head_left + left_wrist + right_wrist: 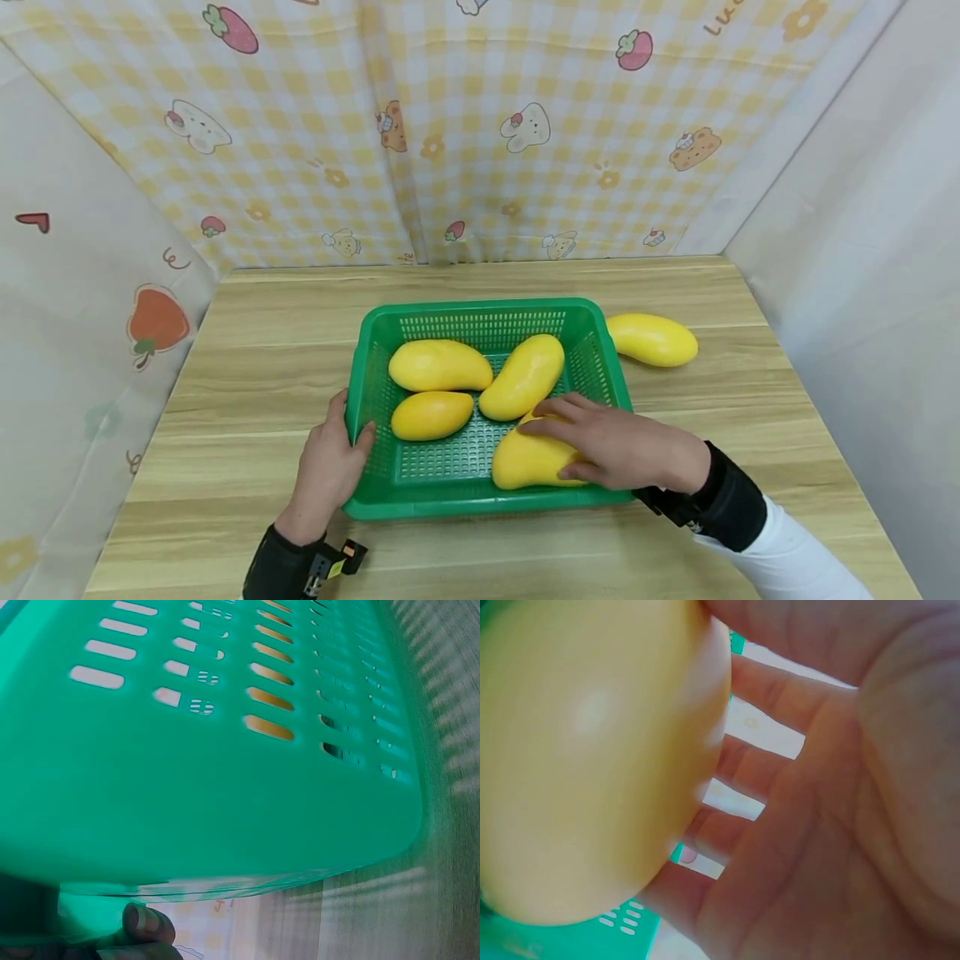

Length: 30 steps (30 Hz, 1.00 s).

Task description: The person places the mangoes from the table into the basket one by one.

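Observation:
A green plastic basket [487, 508] stands on the table with several yellow mangoes in it. My left hand [330, 462] grips its left rim, thumb over the inside. In the left wrist view the slotted basket wall [225, 795] fills most of the picture, with fingertips [146, 924] at its edge. My right hand [615, 442] holds a mango [528, 458] in the basket's near right corner, fingers over its top and thumb at its near side. The right wrist view shows this mango [592, 765] large against the fingers. The mango's right end is hidden.
In the basket two mangoes, one larger [438, 365] and one smaller [431, 416], lie on the left, and another mango [522, 377] slants near the middle. Outside, a mango [652, 339] rests against the right wall. Cloth curtains [450, 167] enclose the wooden table [247, 375].

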{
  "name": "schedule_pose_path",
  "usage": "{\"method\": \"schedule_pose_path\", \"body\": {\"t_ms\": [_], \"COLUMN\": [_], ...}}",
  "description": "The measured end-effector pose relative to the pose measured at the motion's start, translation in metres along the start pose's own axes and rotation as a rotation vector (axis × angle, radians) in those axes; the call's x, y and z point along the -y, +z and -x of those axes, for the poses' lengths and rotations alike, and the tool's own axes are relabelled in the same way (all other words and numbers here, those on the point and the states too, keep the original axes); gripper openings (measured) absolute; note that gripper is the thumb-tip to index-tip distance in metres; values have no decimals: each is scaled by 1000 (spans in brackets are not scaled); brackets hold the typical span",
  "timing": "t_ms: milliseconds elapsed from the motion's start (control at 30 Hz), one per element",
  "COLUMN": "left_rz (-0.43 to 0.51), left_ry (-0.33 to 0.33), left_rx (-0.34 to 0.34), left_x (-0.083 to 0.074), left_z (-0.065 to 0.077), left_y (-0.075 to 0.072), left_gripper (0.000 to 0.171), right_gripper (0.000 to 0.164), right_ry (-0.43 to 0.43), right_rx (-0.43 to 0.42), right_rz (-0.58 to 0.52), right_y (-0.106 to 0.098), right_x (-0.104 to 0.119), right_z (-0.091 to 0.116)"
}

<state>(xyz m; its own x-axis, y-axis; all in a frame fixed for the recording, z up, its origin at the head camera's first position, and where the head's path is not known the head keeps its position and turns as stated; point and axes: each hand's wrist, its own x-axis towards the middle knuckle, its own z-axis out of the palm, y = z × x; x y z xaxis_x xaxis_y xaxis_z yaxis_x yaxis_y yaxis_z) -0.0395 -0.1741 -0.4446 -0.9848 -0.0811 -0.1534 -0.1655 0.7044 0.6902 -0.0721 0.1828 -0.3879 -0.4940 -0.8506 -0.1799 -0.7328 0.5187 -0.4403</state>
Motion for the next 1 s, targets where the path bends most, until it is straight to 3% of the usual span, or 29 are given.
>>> {"method": "schedule_pose_path", "body": {"t_ms": [167,567,1000], "left_rz": [-1,-7,-13], "left_ry": [-4,-14,-4], "left_rx": [3,13,3], "left_x": [0,-2,-1], "left_z": [0,1,-1], "left_y": [0,-3,-1], "left_gripper": [59,59,59], "right_gripper": [65,69,67], "right_ry": [24,55,64], "right_rx": [3,-52,-41], "right_rz": [4,132,90], "right_y": [-1,7,-4], "right_x": [4,13,9], "right_z": [-3,-12,0]}}
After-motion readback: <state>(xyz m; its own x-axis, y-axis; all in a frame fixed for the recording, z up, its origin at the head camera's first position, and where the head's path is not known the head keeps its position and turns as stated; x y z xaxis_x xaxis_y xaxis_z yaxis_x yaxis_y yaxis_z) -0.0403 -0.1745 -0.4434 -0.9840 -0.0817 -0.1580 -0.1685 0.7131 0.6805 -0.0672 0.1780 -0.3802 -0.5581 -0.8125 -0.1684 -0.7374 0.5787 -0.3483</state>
